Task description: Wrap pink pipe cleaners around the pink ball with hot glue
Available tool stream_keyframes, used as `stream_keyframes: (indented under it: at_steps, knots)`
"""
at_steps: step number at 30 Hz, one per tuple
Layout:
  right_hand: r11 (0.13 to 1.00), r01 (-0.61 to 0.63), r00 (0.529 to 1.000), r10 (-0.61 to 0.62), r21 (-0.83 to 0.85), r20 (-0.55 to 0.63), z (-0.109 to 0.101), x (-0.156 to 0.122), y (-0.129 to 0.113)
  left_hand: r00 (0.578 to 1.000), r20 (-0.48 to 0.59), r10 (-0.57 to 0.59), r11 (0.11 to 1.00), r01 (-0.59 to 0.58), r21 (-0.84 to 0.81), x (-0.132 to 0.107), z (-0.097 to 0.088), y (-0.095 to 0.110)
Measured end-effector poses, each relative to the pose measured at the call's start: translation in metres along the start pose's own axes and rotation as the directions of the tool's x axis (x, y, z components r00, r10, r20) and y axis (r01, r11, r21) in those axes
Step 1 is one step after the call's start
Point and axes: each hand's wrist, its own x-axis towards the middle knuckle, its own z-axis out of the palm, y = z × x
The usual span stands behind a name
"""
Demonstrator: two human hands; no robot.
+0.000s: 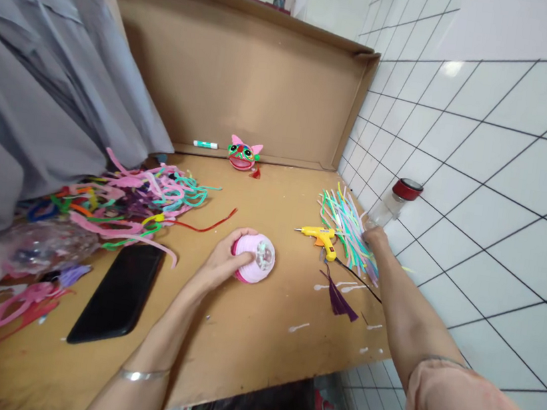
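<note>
On the tabletop (246, 336), beside the pipe cleaners (345, 224) and jar (384, 209), our right hand (374, 236) is too obscured to tell its hold or openness; near the middle, our left hand (225, 258) curls partway round the pink ball (260, 257), which we should steady lightly without squeezing

Brown counter (264, 197) spans centre and lower left. Cardboard panel (250, 74) stands along its far edge. White tiled wall (482, 185), dark joints, at right; bright reflection (451, 68) upper right. Grey cloth (37, 46) hangs upper left.
</note>
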Motion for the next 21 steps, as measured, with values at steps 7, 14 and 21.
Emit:
stream_keyframes:
  at_steps: [7,14,21]
  knots:
    - [0.998,-0.064,0.997,0.064,0.016,-0.036,-0.004,-0.008,0.002,1.0,-0.004,0.014,1.0,-0.014,-0.006,0.0,0.0,-0.003]
    - [0.995,-0.012,0.995,0.021,0.094,-0.095,-0.013,-0.013,0.004,1.0,-0.002,0.017,1.0,-0.017,-0.009,0.001,0.0,-0.002]
    - [0.982,0.043,0.987,-0.013,0.183,-0.16,-0.019,-0.01,-0.009,1.0,-0.009,0.017,1.0,-0.017,-0.014,0.002,0.001,-0.004]
